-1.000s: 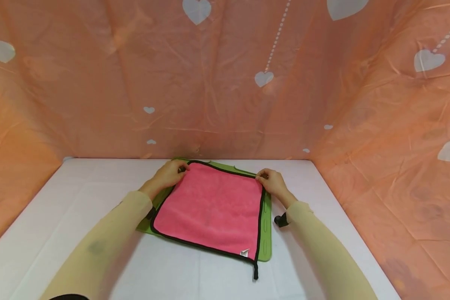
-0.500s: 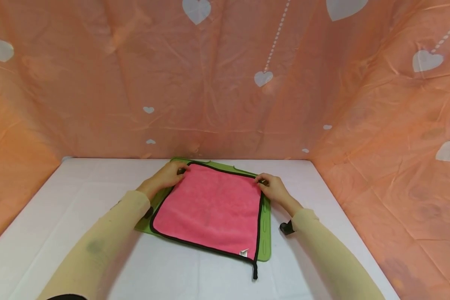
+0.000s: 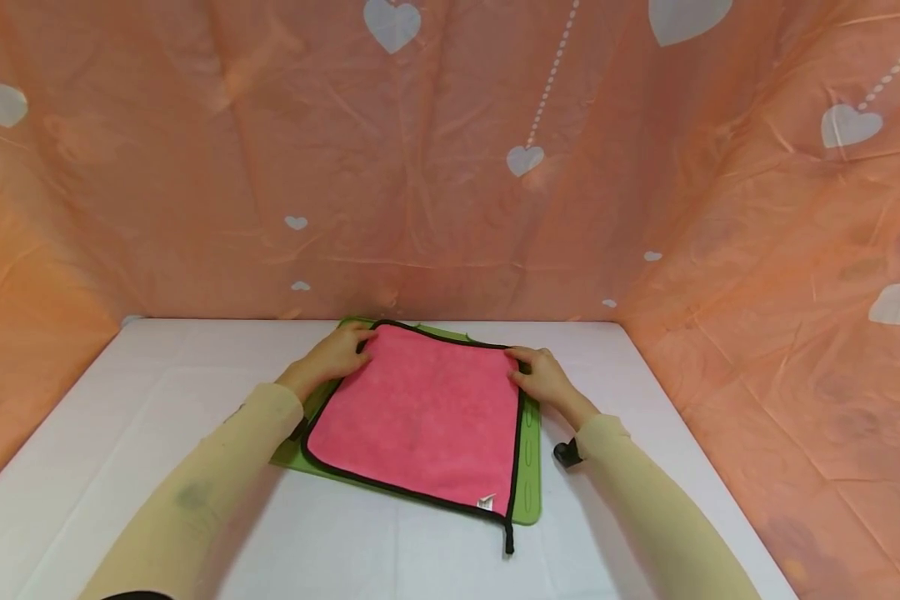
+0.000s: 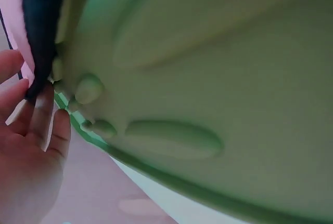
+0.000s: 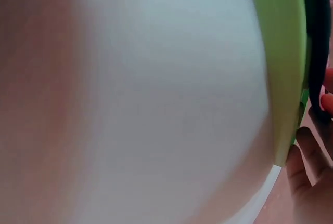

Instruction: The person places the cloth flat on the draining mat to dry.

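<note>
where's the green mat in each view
Head: the mat lies mid-table under the pink cloth, showing as a strip at the cloth's right edge.
Left wrist: the mat fills most of the frame.
Right wrist: the mat is a strip at the right.
Shared landmark: the cloth's black trim.

Fluffy pink cloth (image 3: pixel 420 417) lies on a smooth green rubbery mat (image 3: pixel 529 467).

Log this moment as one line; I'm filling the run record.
left hand: pinches pink cloth far-left corner | right hand: pinches far-right corner | cloth: flat on green mat | mat: on white table
</note>
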`<state>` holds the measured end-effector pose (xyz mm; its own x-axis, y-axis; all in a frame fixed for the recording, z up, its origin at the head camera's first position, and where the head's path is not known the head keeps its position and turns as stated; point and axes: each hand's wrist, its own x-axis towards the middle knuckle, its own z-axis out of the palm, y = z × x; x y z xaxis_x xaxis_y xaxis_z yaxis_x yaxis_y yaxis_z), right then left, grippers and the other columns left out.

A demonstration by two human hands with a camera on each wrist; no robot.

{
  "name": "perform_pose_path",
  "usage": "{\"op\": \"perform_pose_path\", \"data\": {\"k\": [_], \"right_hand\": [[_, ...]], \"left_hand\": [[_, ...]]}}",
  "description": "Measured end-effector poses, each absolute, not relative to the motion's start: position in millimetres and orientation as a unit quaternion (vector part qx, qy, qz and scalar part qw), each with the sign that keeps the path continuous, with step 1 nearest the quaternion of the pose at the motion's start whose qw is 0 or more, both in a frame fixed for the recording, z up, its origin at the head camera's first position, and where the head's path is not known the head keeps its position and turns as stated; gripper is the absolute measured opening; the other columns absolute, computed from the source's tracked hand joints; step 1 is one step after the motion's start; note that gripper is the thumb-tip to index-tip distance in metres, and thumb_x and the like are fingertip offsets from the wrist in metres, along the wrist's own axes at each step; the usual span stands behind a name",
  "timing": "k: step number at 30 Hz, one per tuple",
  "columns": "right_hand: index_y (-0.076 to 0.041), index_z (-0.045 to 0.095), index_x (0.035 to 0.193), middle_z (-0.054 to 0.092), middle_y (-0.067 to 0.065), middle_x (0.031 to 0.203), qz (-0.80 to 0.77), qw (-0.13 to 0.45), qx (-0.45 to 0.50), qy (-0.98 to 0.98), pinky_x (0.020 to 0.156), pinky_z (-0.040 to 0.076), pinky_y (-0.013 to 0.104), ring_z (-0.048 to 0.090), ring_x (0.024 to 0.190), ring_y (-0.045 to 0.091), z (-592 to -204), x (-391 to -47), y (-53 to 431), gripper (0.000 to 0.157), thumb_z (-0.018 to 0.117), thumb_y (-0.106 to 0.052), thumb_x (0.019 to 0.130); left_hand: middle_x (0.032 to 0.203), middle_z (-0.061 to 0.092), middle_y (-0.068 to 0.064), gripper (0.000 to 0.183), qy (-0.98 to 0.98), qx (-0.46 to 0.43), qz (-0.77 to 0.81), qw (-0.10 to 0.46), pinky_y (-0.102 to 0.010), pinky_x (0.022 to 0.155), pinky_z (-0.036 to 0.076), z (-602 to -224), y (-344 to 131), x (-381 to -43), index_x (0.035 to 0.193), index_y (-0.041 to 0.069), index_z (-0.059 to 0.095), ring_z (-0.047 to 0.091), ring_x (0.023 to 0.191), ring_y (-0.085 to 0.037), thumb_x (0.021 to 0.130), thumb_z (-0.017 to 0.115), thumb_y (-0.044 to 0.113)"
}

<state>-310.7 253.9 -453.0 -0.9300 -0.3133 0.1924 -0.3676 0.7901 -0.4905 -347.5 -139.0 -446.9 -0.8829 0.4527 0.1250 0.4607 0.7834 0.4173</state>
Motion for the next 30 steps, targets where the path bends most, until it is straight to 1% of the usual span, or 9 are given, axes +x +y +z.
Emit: {"op": "perform_pose_path", "data": {"k": [2,5,8,12,17,20,22,25,30], "right_hand": [[0.007,0.058,0.142,0.055,0.023,0.149,0.254,0.034,0.181,-0.949,0.109,0.04,0.059,0.051,0.125,0.049,-454.2,-311.5,252.6,0.049,0.064,-0.01,0.097],[0.004,0.052,0.149,0.048,0.02,0.157,0.235,0.005,0.167,-0.958,0.108,0.038,0.061,0.046,0.126,0.048,-453.7,-311.2,250.3,0.054,0.06,-0.015,0.099],[0.001,0.048,0.153,0.042,0.016,0.162,0.212,-0.017,0.157,-0.964,0.108,0.037,0.063,0.044,0.129,0.049,-451.9,-311.0,248.0,0.055,0.056,-0.019,0.101],[0.001,0.046,0.154,0.039,0.017,0.164,0.199,-0.027,0.157,-0.967,0.107,0.037,0.065,0.042,0.131,0.05,-449.2,-311.0,247.0,0.056,0.054,-0.019,0.102],[0.003,0.045,0.153,0.035,0.024,0.164,0.2,-0.002,0.176,-0.964,0.107,0.036,0.07,0.04,0.134,0.054,-444.9,-303.7,247.1,0.057,0.057,-0.02,0.103],[0.003,0.046,0.153,0.034,0.026,0.163,0.185,0.013,0.204,-0.961,0.108,0.034,0.072,0.037,0.139,0.056,-444.5,-294.0,246.1,0.059,0.06,-0.023,0.103],[0.003,0.045,0.154,0.032,0.025,0.164,0.172,0.009,0.23,-0.958,0.112,0.031,0.072,0.033,0.144,0.055,-444.3,-285.9,244.4,0.062,0.062,-0.027,0.103],[0.002,0.042,0.156,0.03,0.025,0.166,0.159,-0.011,0.267,-0.951,0.118,0.025,0.068,0.027,0.15,0.053,-443.6,-273.2,240.7,0.068,0.064,-0.033,0.102],[-0.002,0.036,0.16,0.025,0.023,0.168,0.153,-0.076,0.289,-0.942,0.122,0.019,0.066,0.019,0.153,0.052,-442.7,-254.9,235.9,0.081,0.068,-0.044,0.099]], "left_hand": [[0.146,0.051,-0.033,0.047,-0.949,-0.234,-0.211,0.015,-0.059,0.113,0.039,-447.2,-138.2,-347.2,0.141,-0.006,0.06,0.046,0.138,-0.048,0.099,0.064,0.015],[0.145,0.053,-0.031,0.047,-0.955,-0.228,-0.191,0.019,-0.06,0.112,0.04,-446.8,-138.5,-345.8,0.141,-0.005,0.061,0.047,0.137,-0.049,0.1,0.064,0.018],[0.147,0.05,-0.032,0.048,-0.957,-0.224,-0.184,0.002,-0.062,0.113,0.038,-445.4,-138.5,-343.9,0.143,-0.005,0.058,0.044,0.138,-0.052,0.102,0.061,0.019],[0.153,0.044,-0.032,0.052,-0.957,-0.221,-0.188,-0.027,-0.066,0.114,0.034,-441.3,-138.2,-340.6,0.148,-0.005,0.052,0.036,0.142,-0.056,0.104,0.058,0.023],[0.159,0.034,-0.033,0.06,-0.951,-0.241,-0.192,-0.038,-0.066,0.116,0.031,-437.3,-138.5,-336.4,0.152,-0.007,0.045,0.03,0.146,-0.055,0.104,0.059,0.027],[0.161,0.03,-0.034,0.064,-0.942,-0.274,-0.19,-0.035,-0.063,0.117,0.032,-434.4,-139.3,-328.9,0.152,-0.01,0.042,0.032,0.147,-0.053,0.102,0.063,0.026],[0.162,0.029,-0.034,0.067,-0.936,-0.3,-0.184,-0.032,-0.06,0.118,0.032,-433.2,-139.8,-321.1,0.151,-0.012,0.042,0.033,0.147,-0.051,0.101,0.065,0.026],[0.163,0.029,-0.032,0.07,-0.928,-0.332,-0.166,-0.033,-0.059,0.119,0.03,-432.1,-140.0,-305.6,0.152,-0.011,0.042,0.033,0.148,-0.049,0.101,0.067,0.03],[0.166,0.028,-0.026,0.086,-0.925,-0.344,-0.142,-0.074,-0.065,0.12,0.026,-433.7,-142.1,-276.3,0.157,-0.003,0.04,0.03,0.152,-0.044,0.095,0.072,0.048]]}}
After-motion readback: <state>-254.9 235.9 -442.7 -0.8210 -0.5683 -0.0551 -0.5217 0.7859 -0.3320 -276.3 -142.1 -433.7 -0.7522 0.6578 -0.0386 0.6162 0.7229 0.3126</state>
